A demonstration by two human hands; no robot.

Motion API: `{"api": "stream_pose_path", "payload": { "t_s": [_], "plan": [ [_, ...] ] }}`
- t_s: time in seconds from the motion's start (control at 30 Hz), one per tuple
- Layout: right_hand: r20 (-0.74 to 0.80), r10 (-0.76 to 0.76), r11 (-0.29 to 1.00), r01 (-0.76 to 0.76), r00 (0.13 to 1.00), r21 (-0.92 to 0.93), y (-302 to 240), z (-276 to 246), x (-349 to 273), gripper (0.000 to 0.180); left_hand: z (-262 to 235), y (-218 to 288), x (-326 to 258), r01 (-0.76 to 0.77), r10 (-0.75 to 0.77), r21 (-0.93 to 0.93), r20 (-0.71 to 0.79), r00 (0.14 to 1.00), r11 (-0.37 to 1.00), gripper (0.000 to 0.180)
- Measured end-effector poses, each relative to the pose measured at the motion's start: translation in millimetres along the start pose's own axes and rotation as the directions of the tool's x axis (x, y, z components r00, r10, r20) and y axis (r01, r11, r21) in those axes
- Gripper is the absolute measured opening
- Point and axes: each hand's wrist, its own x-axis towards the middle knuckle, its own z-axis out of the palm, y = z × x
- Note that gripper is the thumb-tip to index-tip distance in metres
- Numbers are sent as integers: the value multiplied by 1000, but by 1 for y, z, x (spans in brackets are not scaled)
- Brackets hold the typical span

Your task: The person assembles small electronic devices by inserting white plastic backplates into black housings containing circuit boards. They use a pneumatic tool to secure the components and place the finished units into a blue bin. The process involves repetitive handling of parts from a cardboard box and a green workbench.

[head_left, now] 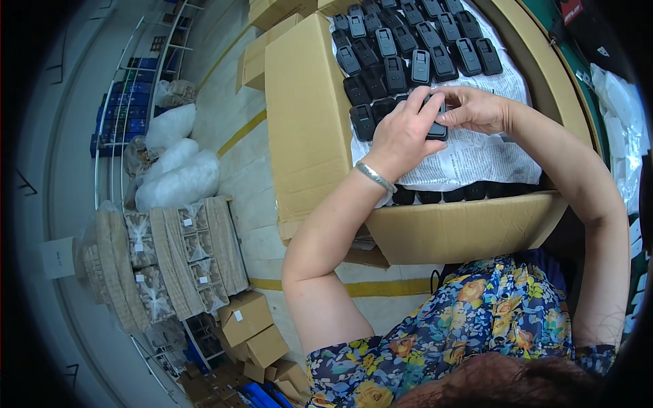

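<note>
An open cardboard box [306, 122] holds rows of small black plastic devices [394, 64] laid on a sheet of printed newspaper [476, 160]. More black devices [435, 196] show in a layer under the paper. My left hand [401, 139], with a silver bracelet at the wrist, and my right hand [476, 109] meet over the paper. Together they hold one black device [437, 130] at the near end of the rows.
Smaller cardboard boxes [248, 326] stand on the floor at the lower left. Stacked woven trays with bagged parts [170, 262], white filled bags [180, 177] and a metal rack [126, 102] lie to the left. Yellow floor lines [241, 132] run past the box.
</note>
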Motion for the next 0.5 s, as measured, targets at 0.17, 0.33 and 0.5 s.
{"api": "stream_pose_path", "payload": {
  "t_s": [0.17,0.33,0.5],
  "plan": [
    [-212,-71,985,35,975,-168,2,10,-1,52,14,-3,9,66,-65,107,-16,998,992,82],
    [-320,-200,702,-93,926,-706,-10,15,-45,51,29,-2,14,120,-105,315,-65,992,942,87],
    [-303,-189,701,-88,934,-708,0,12,-119,42,36,-16,17,-36,65,438,-50,997,898,91]
  ]
}}
